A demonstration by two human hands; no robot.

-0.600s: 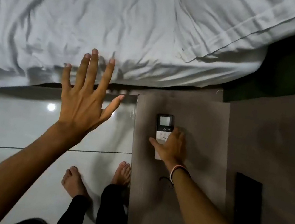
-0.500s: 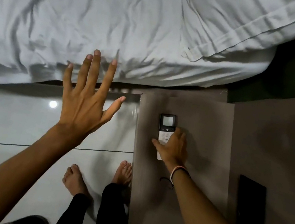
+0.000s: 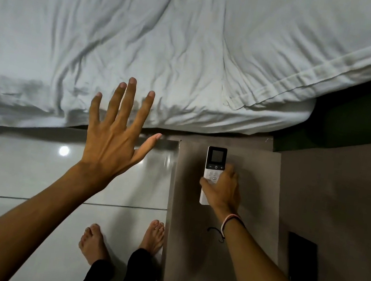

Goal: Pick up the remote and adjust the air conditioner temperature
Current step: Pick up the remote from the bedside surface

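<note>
A white remote (image 3: 215, 161) with a dark screen at its far end lies lengthwise on the grey-brown bedside table (image 3: 213, 256). My right hand (image 3: 224, 189) rests over its lower half, thumb on the left edge and fingers curled around the right edge, covering most of the buttons. The remote still touches the table top. My left hand (image 3: 115, 138) hovers in the air to the left, above the floor and the bed's edge, fingers spread wide and holding nothing. No air conditioner is in view.
A bed with a rumpled white sheet (image 3: 148, 34) and a pillow (image 3: 331, 54) fills the far side. Glossy white floor tiles (image 3: 12, 172) lie on the left, with my bare feet (image 3: 122, 240) beside the table. A black flat object (image 3: 303, 267) sits at the right.
The view has shifted slightly. My right hand stays closed over the remote on the table, and my left hand stays spread in the air.
</note>
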